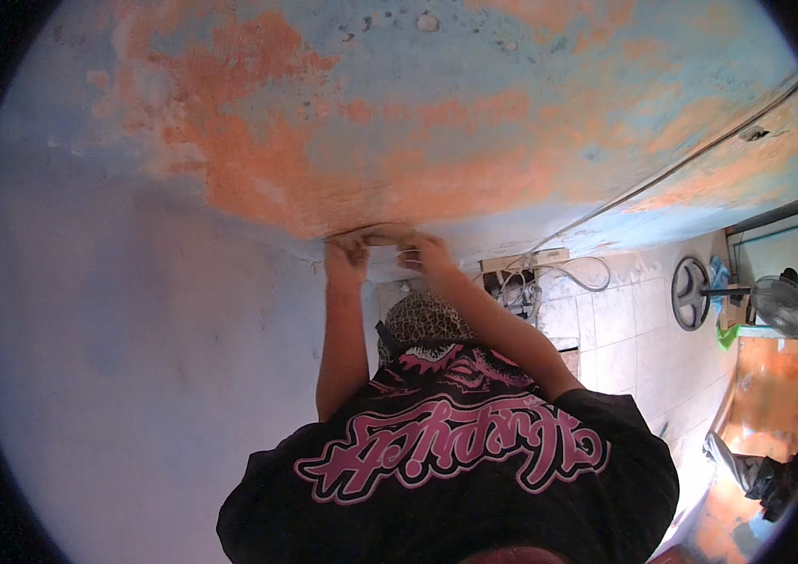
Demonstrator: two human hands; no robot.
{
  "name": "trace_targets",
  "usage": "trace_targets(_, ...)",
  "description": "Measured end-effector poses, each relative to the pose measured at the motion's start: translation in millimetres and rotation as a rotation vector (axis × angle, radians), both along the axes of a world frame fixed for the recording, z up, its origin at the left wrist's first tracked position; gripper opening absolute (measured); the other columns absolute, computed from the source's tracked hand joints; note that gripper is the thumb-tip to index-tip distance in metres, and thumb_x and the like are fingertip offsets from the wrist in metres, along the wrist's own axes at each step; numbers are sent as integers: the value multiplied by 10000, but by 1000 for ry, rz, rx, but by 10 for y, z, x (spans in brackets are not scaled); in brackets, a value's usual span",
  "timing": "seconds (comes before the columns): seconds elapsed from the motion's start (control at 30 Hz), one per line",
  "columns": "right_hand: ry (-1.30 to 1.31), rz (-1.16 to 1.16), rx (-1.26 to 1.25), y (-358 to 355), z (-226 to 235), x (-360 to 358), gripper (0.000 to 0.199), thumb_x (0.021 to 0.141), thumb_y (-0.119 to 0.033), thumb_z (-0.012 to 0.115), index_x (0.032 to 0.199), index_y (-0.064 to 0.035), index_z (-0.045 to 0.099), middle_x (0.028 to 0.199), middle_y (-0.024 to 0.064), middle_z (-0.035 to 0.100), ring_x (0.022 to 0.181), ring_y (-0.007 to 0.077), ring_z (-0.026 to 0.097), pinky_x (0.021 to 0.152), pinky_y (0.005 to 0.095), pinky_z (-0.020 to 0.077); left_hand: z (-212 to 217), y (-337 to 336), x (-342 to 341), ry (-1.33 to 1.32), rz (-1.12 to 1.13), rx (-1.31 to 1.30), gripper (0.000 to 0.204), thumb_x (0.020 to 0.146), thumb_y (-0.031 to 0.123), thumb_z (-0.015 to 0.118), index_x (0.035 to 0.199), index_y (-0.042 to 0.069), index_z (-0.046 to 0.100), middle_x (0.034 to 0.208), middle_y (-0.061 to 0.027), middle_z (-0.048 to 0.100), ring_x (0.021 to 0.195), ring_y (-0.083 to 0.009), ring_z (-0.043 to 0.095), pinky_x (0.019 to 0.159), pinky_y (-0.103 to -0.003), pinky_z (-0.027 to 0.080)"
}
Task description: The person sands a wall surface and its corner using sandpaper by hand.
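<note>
In front of my waist, both hands are close together at the foot of the wall [437,179], which is blotched with orange and pale blue paint. A flat, curved tan piece [384,234] lies against the wall between them; its exact kind is too small to tell. My left hand [350,252] is closed at the piece's left end. At its right end, my right hand [425,253] grips with bent fingers. My patterned shorts [425,318] show just below the hands.
A pale blue wall [136,376] rises close on the left. To the right, a coiled cable [592,274] lies on the tiled floor [620,324]. Farther right stand a fan [782,305] with a round base and a black bag [775,481]. Another cable [672,160] runs along the wall.
</note>
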State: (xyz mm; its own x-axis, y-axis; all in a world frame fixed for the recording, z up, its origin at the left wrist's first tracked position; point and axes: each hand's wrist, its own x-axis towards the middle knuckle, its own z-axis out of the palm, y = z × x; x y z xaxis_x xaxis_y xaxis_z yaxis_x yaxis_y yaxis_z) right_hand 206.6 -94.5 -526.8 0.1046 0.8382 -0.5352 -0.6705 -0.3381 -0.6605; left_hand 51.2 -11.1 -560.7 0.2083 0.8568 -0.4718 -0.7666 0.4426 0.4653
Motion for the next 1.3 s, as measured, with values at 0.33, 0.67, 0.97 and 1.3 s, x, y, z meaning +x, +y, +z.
trace_targets(0.33,28,-34,-44,29,-185,129,167,761,-154,454,826,-8,501,689,75,515,626,184,526,605,298,463,-202,-4,232,19,39,16,236,832,213,416,985,40,461,890,-79,545,790,-209,545,648,-281,471)
trace_targets(0.67,-113,-76,-70,-87,-187,458,167,751,-166,453,811,-23,515,663,67,519,635,163,524,567,306,449,72,-313,602,349,-78,-76,233,789,163,478,981,32,469,922,-80,533,821,-197,544,691,-284,471)
trace_targets(0.97,-146,187,-56,203,58,-250,195,754,-170,442,825,-5,518,680,98,536,589,190,543,527,312,460,-179,-76,1,406,226,207,243,847,249,404,972,48,458,878,-97,522,777,-215,534,638,-303,467)
trace_targets(1.3,-131,359,-45,297,113,-252,225,771,-191,455,816,21,515,664,119,542,562,204,545,543,309,464,-114,32,-151,435,115,274,302,794,191,495,1057,66,418,930,-81,525,742,-226,548,573,-318,473)
